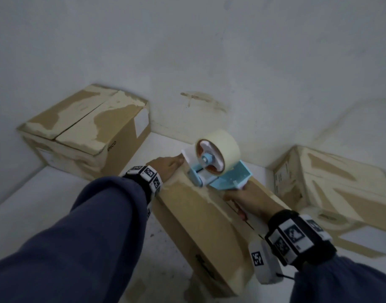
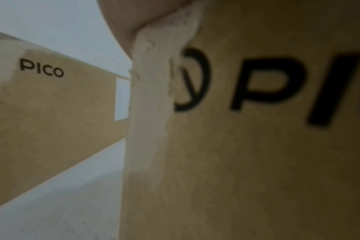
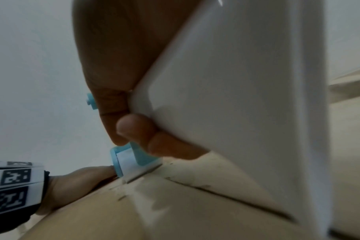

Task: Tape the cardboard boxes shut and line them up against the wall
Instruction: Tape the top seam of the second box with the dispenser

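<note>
On the floor: 3 boxes [image 1: 200, 215], 1 tape dispenser [image 1: 218, 165], 2 hands [image 1: 168, 167].

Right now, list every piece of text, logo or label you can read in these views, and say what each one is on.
"PICO": side of the left box, sharp in the left wrist view.
"PI", cut off by the frame edge, after a round logo: side of the middle box, blurred.
"DICO", as it reads in the head view: the left box's side, first letter partly hidden.
White labels on the boxes: print unreadable.
Wristband markers: patterns, no words.
</note>
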{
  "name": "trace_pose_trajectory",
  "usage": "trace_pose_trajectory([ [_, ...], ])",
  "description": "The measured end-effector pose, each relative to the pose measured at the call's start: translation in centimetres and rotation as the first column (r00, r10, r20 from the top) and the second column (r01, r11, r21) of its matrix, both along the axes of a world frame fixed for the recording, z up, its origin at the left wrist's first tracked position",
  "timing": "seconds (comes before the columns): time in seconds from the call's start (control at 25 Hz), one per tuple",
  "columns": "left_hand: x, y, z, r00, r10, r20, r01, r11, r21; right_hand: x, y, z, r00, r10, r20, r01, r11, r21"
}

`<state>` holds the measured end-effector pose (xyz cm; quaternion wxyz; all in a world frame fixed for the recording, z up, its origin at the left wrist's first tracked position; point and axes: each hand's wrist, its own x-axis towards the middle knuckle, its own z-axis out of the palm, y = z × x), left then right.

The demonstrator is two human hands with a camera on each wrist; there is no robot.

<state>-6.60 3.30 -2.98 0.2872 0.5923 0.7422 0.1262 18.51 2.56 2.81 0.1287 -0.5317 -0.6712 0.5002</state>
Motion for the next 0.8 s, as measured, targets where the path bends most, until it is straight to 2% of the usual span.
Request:
trace_pose_trajectory([
  [0.12, -0.3, 0.0, -0.3, 0.997, -0.018, 0.071, 0.018, 1.0, 0.008, 4.6, -2.7, -0.6, 0.992, -0.103, -0.07, 0.095, 0.99, -0.102],
  [0.24, -0.4, 0.1, -0.8, 0.997, -0.002, 0.079, 0.0, 1.0, 0.03, 9.0, -5.2, -1.5, 0.98, -0.18, -0.08, 0.167, 0.974, -0.151],
  [0.36, -0.6, 0.2, -0.9, 0.998, -0.049, 0.038, 0.048, 0.999, 0.02, 10.7, -6.2, -2.8, 0.984, -0.166, -0.067, 0.161, 0.984, -0.08],
  [0.48, -0.7, 1.0, -0.5, 0.989, -0.11, -0.102, 0.11, 0.994, -0.012, 10.5, -6.3, -4.2, 0.974, -0.207, -0.087, 0.208, 0.978, -0.008],
  [0.56, -0.1, 1.5, 0.6, 0.963, -0.106, -0.247, 0.113, 0.993, 0.018, 9.7, -6.1, -5.0, 0.99, -0.134, -0.038, 0.133, 0.991, -0.009],
  [0.6, 0.4, 1.3, 1.6, 0.956, -0.099, -0.278, 0.118, 0.991, 0.055, 9.1, -5.8, -5.4, 0.989, -0.147, -0.03, 0.146, 0.989, -0.025],
  [0.68, 1.5, 0.2, 3.8, 0.972, -0.074, -0.224, 0.1, 0.99, 0.105, 7.4, -4.9, -5.6, 0.968, -0.225, -0.111, 0.222, 0.974, -0.037],
  [0.76, 3.5, -1.8, 4.9, 0.985, -0.041, -0.17, 0.057, 0.994, 0.095, 4.8, -3.9, -5.4, 0.971, -0.18, -0.16, 0.178, 0.984, -0.023],
  [0.8, 5.0, -3.1, 4.4, 0.978, -0.037, -0.203, 0.06, 0.992, 0.107, 3.5, -3.1, -5.4, 0.977, -0.144, -0.157, 0.144, 0.99, -0.014],
])
